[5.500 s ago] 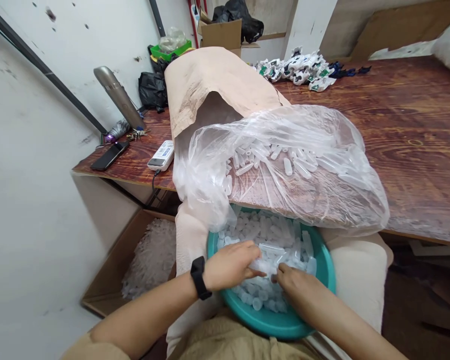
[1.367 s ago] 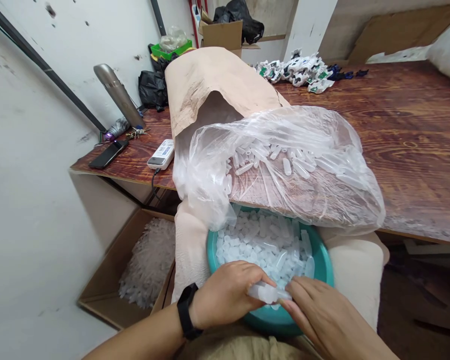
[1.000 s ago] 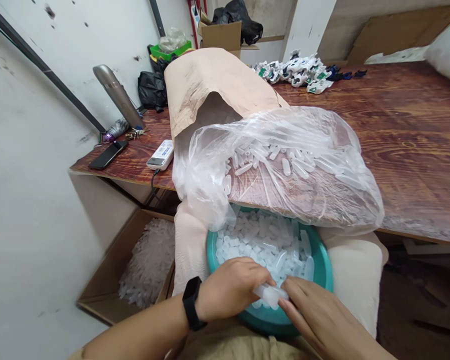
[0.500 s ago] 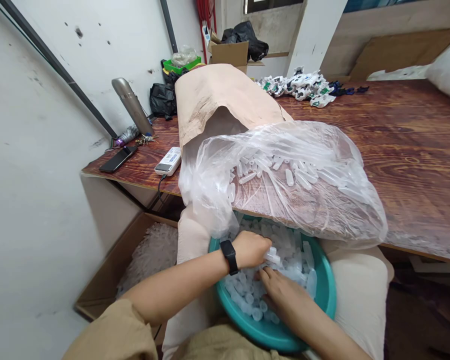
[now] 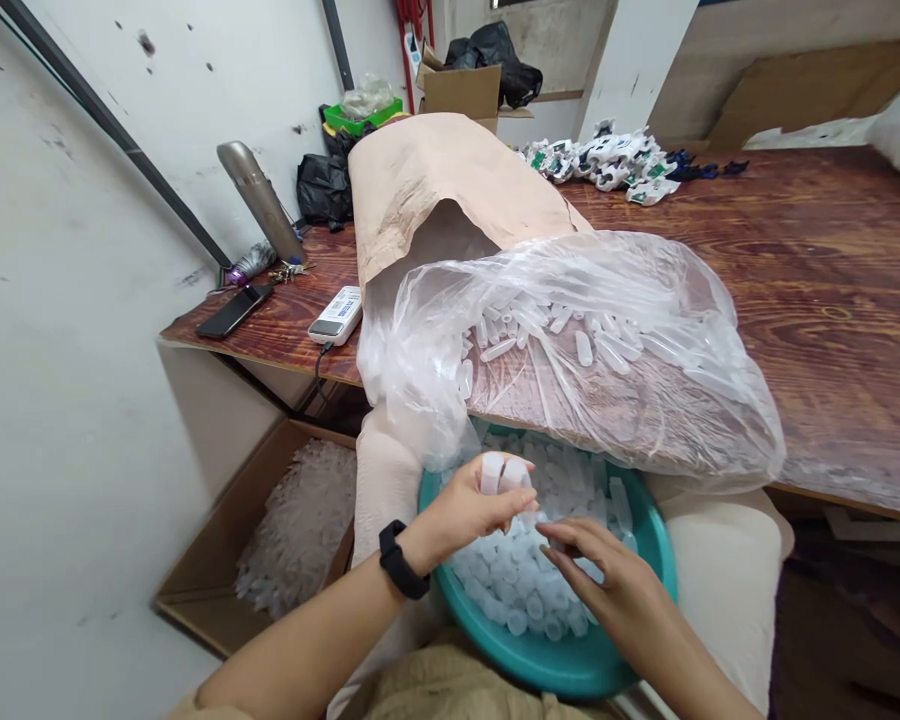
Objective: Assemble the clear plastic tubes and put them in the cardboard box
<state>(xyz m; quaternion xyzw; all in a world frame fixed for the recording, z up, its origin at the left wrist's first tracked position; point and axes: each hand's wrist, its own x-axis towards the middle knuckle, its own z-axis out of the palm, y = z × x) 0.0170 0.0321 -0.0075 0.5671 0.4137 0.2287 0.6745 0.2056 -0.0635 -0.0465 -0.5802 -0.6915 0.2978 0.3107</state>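
Observation:
A teal basin [image 5: 645, 655] on my lap is full of small clear plastic tubes [image 5: 521, 590]. My left hand [image 5: 465, 508], with a black band on the wrist, is raised just above the basin and grips a few clear tubes [image 5: 504, 472] upright between fingers and thumb. My right hand [image 5: 604, 580] lies low over the tubes in the basin, its fingers spread and touching them; whether it holds one I cannot tell. A clear plastic bag [image 5: 592, 350] with more tubes hangs from the table edge over the basin.
A brown paper sack [image 5: 435, 180] lies on the wooden table [image 5: 832, 290]. A phone [image 5: 232, 310], a power bank [image 5: 335, 315] and a metal flask [image 5: 259, 200] sit at the left end. A cardboard box [image 5: 217, 540] of clear tubes stands on the floor at left.
My left hand has lifted out of the basin holding a few tubes upright. My right hand has slid toward me over the tubes. The view shifted slightly.

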